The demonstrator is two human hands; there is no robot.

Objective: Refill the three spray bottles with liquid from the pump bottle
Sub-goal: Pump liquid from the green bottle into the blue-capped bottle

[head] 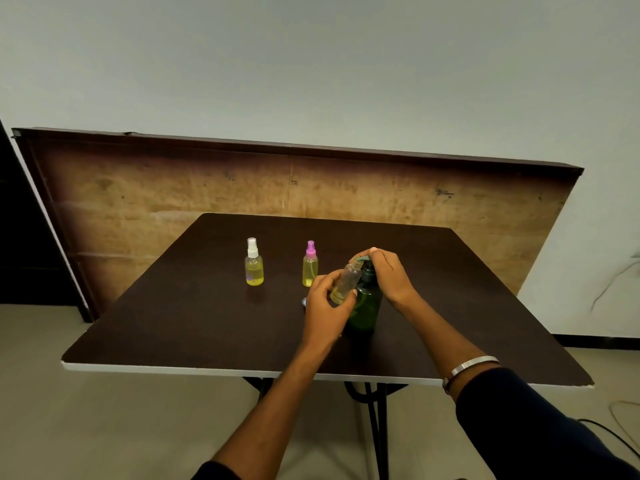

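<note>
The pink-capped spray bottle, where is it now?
In the head view, the pink-capped spray bottle stands on the table, between the white-capped bottle and the left hand.

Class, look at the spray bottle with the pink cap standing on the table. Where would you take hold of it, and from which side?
Grip the pink-capped spray bottle round its yellow body, below the cap. It stands upright with open table on its left and far sides, so approach from the left; the left hand and the uncapped bottle it holds crowd the near right side. The narrow spray head would probably offer a poorer hold.
</note>
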